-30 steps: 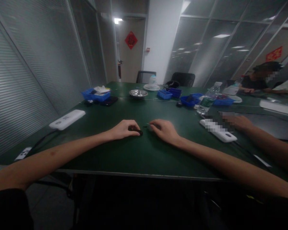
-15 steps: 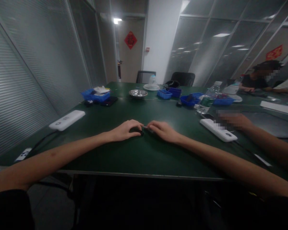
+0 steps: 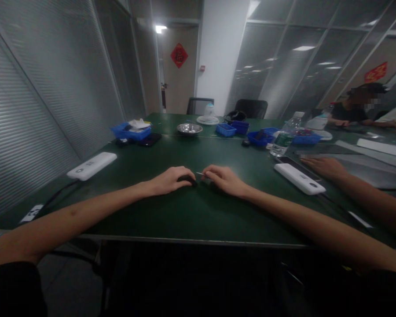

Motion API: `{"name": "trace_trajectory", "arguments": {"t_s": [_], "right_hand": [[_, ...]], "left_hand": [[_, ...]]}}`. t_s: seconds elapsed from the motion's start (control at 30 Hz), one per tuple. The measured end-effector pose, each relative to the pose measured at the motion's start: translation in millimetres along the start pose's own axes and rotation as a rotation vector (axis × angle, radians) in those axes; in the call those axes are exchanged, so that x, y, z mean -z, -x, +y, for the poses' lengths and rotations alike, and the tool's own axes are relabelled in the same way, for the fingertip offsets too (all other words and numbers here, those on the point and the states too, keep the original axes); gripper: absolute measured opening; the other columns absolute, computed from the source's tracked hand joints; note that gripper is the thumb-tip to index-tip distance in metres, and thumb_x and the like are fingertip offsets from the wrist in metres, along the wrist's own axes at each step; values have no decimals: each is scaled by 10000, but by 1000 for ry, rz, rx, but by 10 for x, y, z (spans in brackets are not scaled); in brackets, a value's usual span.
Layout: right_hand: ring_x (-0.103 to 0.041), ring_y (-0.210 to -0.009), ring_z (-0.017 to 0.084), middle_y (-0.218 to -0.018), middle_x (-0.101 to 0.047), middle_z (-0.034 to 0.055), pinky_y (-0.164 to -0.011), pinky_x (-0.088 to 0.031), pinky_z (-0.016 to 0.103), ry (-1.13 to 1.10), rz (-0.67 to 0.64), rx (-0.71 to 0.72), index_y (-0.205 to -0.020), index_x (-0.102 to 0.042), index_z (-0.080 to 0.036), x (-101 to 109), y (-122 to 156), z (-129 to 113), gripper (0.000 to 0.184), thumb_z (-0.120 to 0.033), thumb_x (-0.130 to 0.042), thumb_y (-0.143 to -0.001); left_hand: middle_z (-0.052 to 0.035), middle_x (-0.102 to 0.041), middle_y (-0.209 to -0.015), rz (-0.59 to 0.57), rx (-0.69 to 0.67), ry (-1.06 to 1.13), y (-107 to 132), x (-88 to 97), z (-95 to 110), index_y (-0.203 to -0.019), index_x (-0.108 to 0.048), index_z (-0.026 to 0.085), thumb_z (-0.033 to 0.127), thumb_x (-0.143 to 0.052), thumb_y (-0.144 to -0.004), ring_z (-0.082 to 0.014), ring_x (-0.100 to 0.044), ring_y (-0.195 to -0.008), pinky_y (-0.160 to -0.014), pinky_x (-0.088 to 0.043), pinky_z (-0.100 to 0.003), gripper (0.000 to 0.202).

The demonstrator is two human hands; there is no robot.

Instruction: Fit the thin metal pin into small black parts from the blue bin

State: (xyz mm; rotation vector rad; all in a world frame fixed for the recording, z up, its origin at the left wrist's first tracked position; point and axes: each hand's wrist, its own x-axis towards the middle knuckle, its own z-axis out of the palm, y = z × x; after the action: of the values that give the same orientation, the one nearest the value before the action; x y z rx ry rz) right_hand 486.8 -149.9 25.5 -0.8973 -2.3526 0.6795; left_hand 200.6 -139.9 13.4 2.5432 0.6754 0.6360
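Low over the green table (image 3: 145,220), my left hand (image 3: 172,179) curls its fingers and thumb round a small, dark, rounded object (image 3: 188,179). Its exact kind is hidden by the fingers and the dim light. A short gap to the right, my right hand (image 3: 225,179) pinches a thin, silvery rod-like tool (image 3: 199,173). The slim tip points left toward the dark object and shows apart from it. Most of the tool is covered by my right fingers, so its handle cannot be made out.
White power packs with cables lie left (image 3: 92,166) and right (image 3: 299,178). Farther back are a metal bowl (image 3: 189,129), blue bins (image 3: 132,132) and a water bottle (image 3: 287,135). Another person's arm (image 3: 359,185) reaches in from the right, beside a dark phone (image 3: 295,166).
My hands have drawn slightly apart, and the silvery tip now shows clear of the dark object. The other person's hand at right has shifted, uncovering the phone.
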Motion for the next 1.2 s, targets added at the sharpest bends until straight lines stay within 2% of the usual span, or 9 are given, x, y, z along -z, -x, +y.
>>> {"name": "trace_trajectory", "arguments": {"t_s": [0.17,0.27,0.43,0.63,0.77,0.93,1.03,1.1,1.2], "right_hand": [[-590,-738,136,-996,-717,31,-687,-424,276,-2,-7,-21,-1131,-696,-191,-5,2,3,359,-442,-443,-1088],[-599,-753,144,-1008,-723,39,-702,-433,286,-4,-1,-30,-1123,-696,-191,-11,4,18,356,-441,-446,-1083],[-601,-755,148,-1029,-728,46,-692,-436,292,-14,-12,-40,-1136,-691,-193,-6,15,14,351,-441,-449,-1083],[-603,-762,144,-1013,-730,47,-701,-440,289,-10,-13,-25,-1130,-692,-184,8,23,-8,344,-424,-448,-1087],[-608,-760,145,-1012,-730,50,-694,-445,289,-15,-17,-21,-1143,-689,-184,10,31,-10,340,-423,-454,-1084],[-610,-756,146,-1006,-734,44,-695,-444,291,-8,-15,-25,-1145,-688,-190,5,32,3,341,-430,-453,-1084],[-614,-755,149,-1013,-735,44,-687,-446,291,-8,-21,-25,-1143,-687,-194,0,27,32,354,-450,-450,-1083],[-615,-761,150,-1015,-734,44,-687,-448,289,-10,-24,-22,-1149,-685,-195,-2,26,51,353,-455,-455,-1081],[-605,-761,147,-991,-729,40,-692,-442,284,2,-17,-16,-1139,-689,-193,-2,27,59,350,-450,-461,-1079]], "left_hand": [[-85,-701,-1168,21,-14,-36,12,69,-97,-1251,-685,215,255,-627,-1012,-228,-639,-1089,-970,-479,-370,249],[-79,-707,-1163,-7,-26,-34,34,143,-191,-1240,-690,225,262,-623,-1013,-219,-651,-1081,-963,-494,-361,239],[-83,-703,-1211,-61,10,-88,121,357,-469,-1272,-675,240,292,-583,-1029,-220,-656,-1132,-993,-503,-364,265],[-97,-694,-1293,62,236,-334,402,796,-1175,-1266,-674,212,383,-552,-1018,-253,-652,-1187,-1036,-492,-387,325],[-111,-737,-1222,187,427,-460,601,1035,-1564,-1204,-723,193,431,-611,-953,-287,-681,-1139,-1012,-498,-392,363],[-104,-768,-1148,337,588,-486,738,1200,-1741,-1184,-753,196,463,-628,-927,-286,-710,-1046,-955,-512,-381,391],[-126,-757,-1187,400,651,-642,844,1293,-1802,-1225,-745,195,436,-595,-942,-324,-693,-1090,-966,-502,-418,401],[-132,-747,-1216,339,687,-731,924,1346,-1853,-1220,-749,202,420,-591,-939,-350,-675,-1134,-961,-501,-432,389],[-130,-751,-1196,212,754,-746,1001,1390,-1914,-1189,-760,210,412,-610,-928,-352,-677,-1123,-918,-514,-408,363]]}}
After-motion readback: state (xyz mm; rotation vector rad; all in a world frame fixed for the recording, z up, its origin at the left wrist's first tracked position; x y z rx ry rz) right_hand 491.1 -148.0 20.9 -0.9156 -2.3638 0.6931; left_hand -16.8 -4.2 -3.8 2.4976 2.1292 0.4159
